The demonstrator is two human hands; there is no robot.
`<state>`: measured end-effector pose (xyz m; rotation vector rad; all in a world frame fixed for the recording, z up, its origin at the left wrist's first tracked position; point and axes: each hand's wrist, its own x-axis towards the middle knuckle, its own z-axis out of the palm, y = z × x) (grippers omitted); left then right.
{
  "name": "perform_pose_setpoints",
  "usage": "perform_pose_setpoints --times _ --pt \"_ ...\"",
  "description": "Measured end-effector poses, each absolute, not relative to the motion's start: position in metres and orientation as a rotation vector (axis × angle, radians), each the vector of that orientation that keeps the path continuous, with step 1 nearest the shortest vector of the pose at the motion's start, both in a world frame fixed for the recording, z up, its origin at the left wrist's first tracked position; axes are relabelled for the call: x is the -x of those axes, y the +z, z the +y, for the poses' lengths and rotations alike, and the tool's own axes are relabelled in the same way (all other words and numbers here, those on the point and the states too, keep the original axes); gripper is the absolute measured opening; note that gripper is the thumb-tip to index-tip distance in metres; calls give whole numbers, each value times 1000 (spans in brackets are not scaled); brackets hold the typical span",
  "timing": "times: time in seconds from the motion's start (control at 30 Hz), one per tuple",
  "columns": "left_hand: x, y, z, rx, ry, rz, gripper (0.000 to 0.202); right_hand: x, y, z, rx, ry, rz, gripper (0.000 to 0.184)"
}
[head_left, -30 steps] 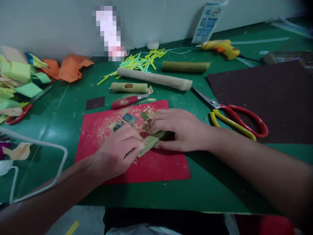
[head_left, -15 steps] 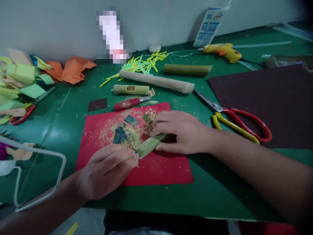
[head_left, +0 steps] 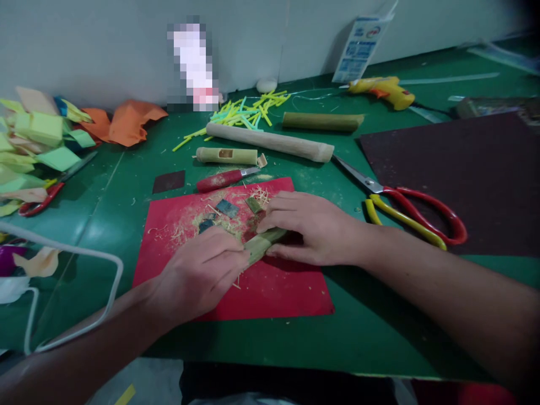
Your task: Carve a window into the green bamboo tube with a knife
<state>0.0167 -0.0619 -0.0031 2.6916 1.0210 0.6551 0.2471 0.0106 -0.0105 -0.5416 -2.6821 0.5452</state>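
Observation:
My right hand (head_left: 310,225) is closed around a green bamboo piece (head_left: 265,242), holding it down at a slant over a red sheet (head_left: 291,295). The fingers of my left hand (head_left: 202,270) are pinched at the bamboo's near end and cover that end. A dark scrap of sandpaper showed at these fingertips a moment ago; the fingers hide it now. Beyond the left hand lie dark sandpaper scraps (head_left: 228,208), a small green bamboo chip (head_left: 253,205) and pale shavings (head_left: 181,229).
Behind the sheet lie a red-handled knife (head_left: 219,180), a notched bamboo tube (head_left: 208,155), a long pale stick (head_left: 270,142) and another bamboo length (head_left: 323,121). Scissors (head_left: 415,216) rest at right by a dark brown sheet (head_left: 476,180). A yellow glue gun (head_left: 383,91) lies farther back. A white cable (head_left: 63,247) crosses the left.
My left hand has slid forward and right along the bamboo, now covering its near end and some of the dark scraps. My right hand has stayed nearly still on the bamboo.

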Motion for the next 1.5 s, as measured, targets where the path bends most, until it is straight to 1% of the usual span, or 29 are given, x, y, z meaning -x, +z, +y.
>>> perform_pose_setpoints --times 0.13,0.27,0.37,0.53,0.63,0.7,0.77,0.83,1.0,1.07,1.17,1.27,1.4,1.5 --pt "-19 -1 -58 -2646 637 1002 12 -248 -10 13 536 568 -2664 25" --pt "-6 -1 -66 -2652 570 1002 16 -248 -11 13 494 505 -2673 26" --pt "-5 -3 -65 -2652 662 1032 14 -249 -9 11 508 389 -2715 28" --pt "-15 11 -47 -2520 808 1123 9 -261 1 11 697 225 -2611 40" --pt "-20 24 -34 -2355 826 1242 6 -273 6 15 941 141 -2487 31" --pt "-24 29 -24 -2243 850 1299 8 -281 8 19 1061 102 -2429 26" --pt "-29 29 -16 -2134 874 1320 11 -287 9 21 1108 118 -2445 24" --pt "-34 24 -9 -2037 907 1323 13 -290 9 21 1086 178 -2493 26" --pt "-40 10 -6 -1943 986 1307 12 -290 11 18 1041 296 -2631 40" --pt "-40 7 -10 -1937 993 1277 10 -289 9 18 1048 316 -2676 42" --pt "-38 6 -16 -1887 995 1261 7 -288 5 19 1003 358 -2708 35" --pt "-35 5 -20 -1604 1004 1293 8 -288 4 20 953 443 -2693 27" --pt "-33 5 -19 -1113 1054 1222 13 -288 8 19 962 590 -2625 28" --pt "-32 6 -16 -956 1073 1158 14 -287 10 17 980 649 -2596 28"
